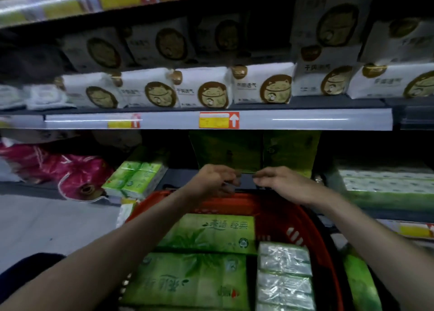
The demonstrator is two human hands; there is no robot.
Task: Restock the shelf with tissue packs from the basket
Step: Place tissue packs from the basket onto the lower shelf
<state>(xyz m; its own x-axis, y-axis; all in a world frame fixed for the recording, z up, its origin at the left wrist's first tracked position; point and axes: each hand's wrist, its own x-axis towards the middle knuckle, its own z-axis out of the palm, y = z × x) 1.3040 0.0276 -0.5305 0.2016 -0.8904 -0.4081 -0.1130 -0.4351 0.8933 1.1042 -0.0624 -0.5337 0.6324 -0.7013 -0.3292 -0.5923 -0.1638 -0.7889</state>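
A red basket sits below me. It holds two large green tissue packs and a stack of silver-white packs. On the lower shelf two green tissue packs stand upright in shadow. My left hand and my right hand meet at the bottom edge of the left one, with fingers curled and pinched on that edge. The grip itself is dim and partly hidden.
Small green pocket packs and pink packs lie left on the lower shelf. White and green rolls fill its right side. White cat-print packs line the shelf above, behind a price rail.
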